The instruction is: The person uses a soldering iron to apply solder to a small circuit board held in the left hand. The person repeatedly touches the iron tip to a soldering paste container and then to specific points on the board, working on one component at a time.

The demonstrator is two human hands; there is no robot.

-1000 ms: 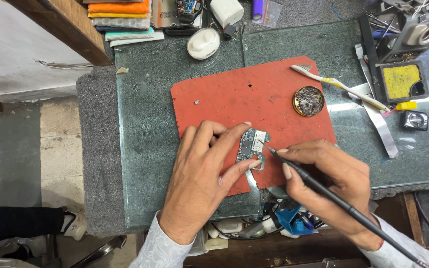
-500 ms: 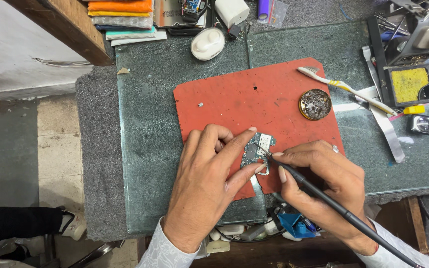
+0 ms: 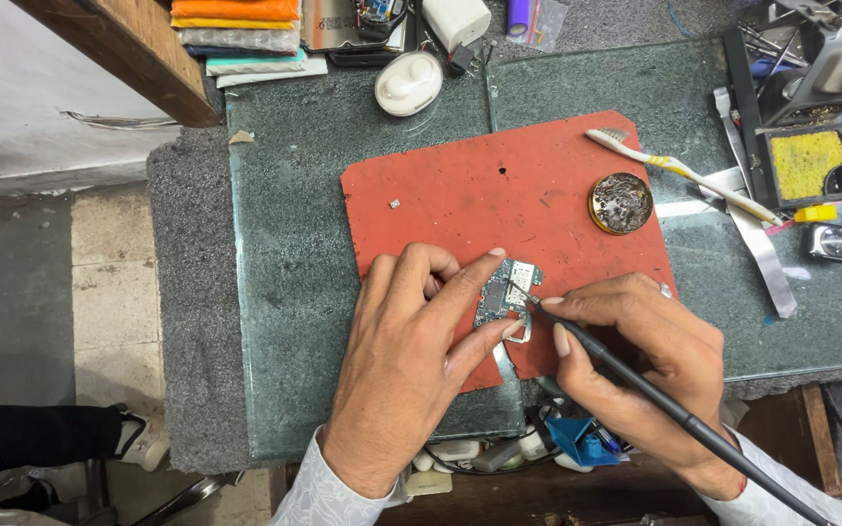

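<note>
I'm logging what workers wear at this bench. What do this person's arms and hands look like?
Both hands are bare, no gloves. The left hand and right hand come out of white, faintly patterned sleeves. No rings or watch show.
</note>
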